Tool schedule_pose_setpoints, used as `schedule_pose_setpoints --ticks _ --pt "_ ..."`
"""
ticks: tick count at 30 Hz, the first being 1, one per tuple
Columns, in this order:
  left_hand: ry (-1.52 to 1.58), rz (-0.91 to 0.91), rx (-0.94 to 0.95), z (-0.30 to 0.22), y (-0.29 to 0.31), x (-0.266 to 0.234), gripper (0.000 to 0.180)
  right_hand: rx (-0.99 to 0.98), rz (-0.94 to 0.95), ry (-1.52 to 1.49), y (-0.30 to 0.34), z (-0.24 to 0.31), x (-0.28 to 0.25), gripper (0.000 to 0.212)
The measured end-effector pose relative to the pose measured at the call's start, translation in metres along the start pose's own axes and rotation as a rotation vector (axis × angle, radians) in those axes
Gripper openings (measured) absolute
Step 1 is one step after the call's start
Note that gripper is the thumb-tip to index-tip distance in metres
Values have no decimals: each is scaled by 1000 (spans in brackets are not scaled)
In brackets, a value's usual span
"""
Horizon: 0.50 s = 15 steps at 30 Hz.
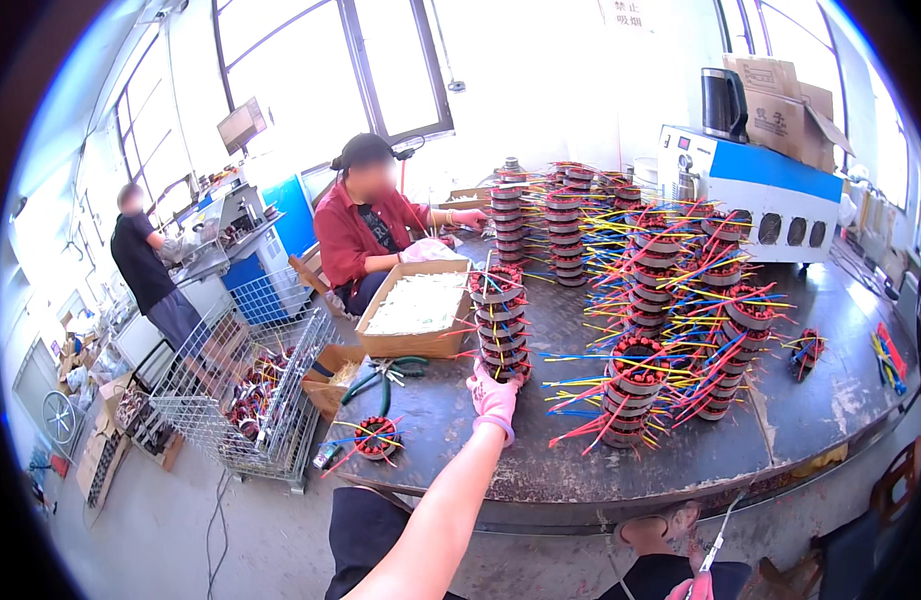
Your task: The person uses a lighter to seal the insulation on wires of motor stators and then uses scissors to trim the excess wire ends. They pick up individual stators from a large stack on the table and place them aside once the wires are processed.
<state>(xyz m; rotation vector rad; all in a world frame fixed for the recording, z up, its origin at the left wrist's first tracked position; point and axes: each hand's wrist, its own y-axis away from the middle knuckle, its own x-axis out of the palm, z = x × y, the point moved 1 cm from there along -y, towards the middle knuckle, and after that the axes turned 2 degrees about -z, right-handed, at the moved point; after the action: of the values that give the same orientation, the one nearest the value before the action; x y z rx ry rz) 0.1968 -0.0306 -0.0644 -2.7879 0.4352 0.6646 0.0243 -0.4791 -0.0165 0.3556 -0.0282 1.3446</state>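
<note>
My left hand [494, 398], in a pink glove, reaches forward over the dark table. Its fingers close round the bottom of a stack of motor stators [500, 330], ring-shaped cores with red windings and coloured leads. The stack stands upright. At the lower right edge, my right hand [692, 587] is partly cut off by the frame and holds a slim metal tool [718, 540] with a thin pointed end; its exact kind is unclear. A single stator [377, 438] lies left of my left arm, near green-handled pliers [385, 378].
More stator stacks [635, 390] with splayed wires crowd the table's right half. A cardboard box [415, 310] of pale pieces stands at the left edge. Across the table sits a co-worker in red [355, 230]. A wire cart [250, 390] stands left, a blue-white machine [750, 190] behind.
</note>
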Motion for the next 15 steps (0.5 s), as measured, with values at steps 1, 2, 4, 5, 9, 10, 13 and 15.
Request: schedule_pose_setpoints --ticks 1,2,4,5,9,10,13,15 --pt "44 12 35 2 -4 -1 103 -1 -13 -14 -2 0 -1 38" --pt "42 48 39 4 -9 -2 103 -12 -18 -11 -3 1 -2 38" --pt "42 127 50 4 -20 0 103 -38 -36 -5 -6 3 -3 38" --pt "74 167 55 6 -26 2 105 -43 -31 0 -8 3 -4 38" --pt "246 338 178 51 -88 0 108 -3 12 13 -3 4 -1 39" --pt "310 424 172 39 -81 11 108 -14 -10 28 -5 8 -4 39" --pt "456 544 197 47 -100 13 111 4 -71 5 -5 9 4 40" --pt "518 640 155 50 -109 12 110 -12 -84 12 -6 11 6 40"
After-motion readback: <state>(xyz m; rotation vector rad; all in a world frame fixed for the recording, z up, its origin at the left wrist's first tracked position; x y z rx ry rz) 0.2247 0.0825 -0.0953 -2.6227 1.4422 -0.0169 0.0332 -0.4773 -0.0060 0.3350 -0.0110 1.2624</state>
